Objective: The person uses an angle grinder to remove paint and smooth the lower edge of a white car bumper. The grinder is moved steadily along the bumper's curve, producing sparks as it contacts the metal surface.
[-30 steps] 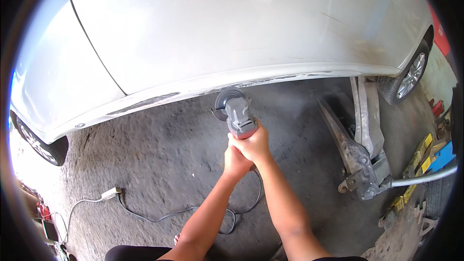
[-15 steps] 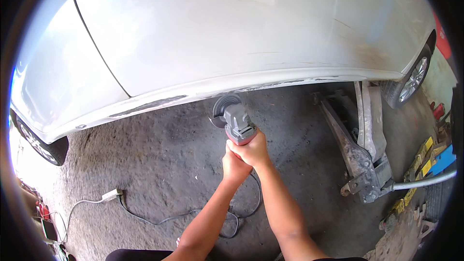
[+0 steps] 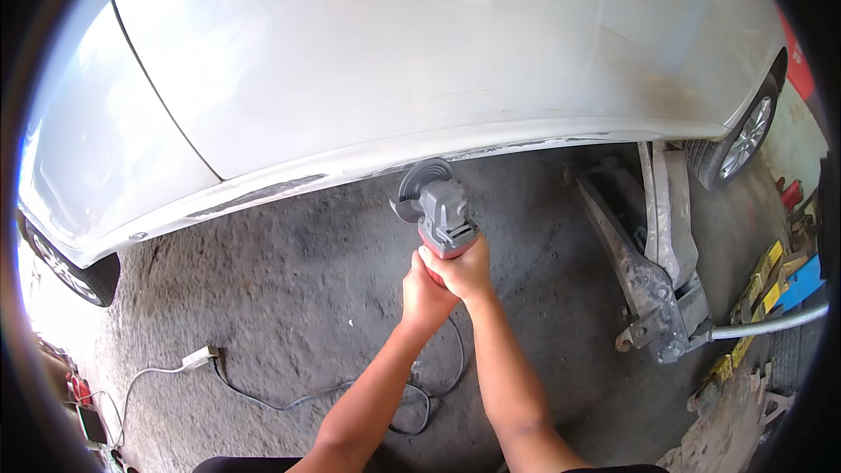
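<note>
Both my hands are wrapped around the body of a grey and red angle grinder [image 3: 447,210]. My right hand [image 3: 466,271] grips it just behind the grey head, and my left hand [image 3: 426,293] is closed lower on the handle, pressed against the right. The grinder's dark disc [image 3: 427,173] with its curved guard is at the lower edge of a white car's sill [image 3: 350,160]. Whether disc and metal touch, I cannot tell. Dark, scraped patches [image 3: 263,194] run along the sill, and faint scratches mark the door [image 3: 420,61] above.
A floor jack [image 3: 644,280] stands under the car at right, its long handle [image 3: 771,322] reaching outward. The grinder's cord [image 3: 263,400] loops over the rough floor to a white socket block [image 3: 201,356] at left. Yellow and blue metal equipment [image 3: 760,298] lies far right.
The grinder has shifted slightly right and up along the sill, with both hands still around it. My view has moved a little, too.
</note>
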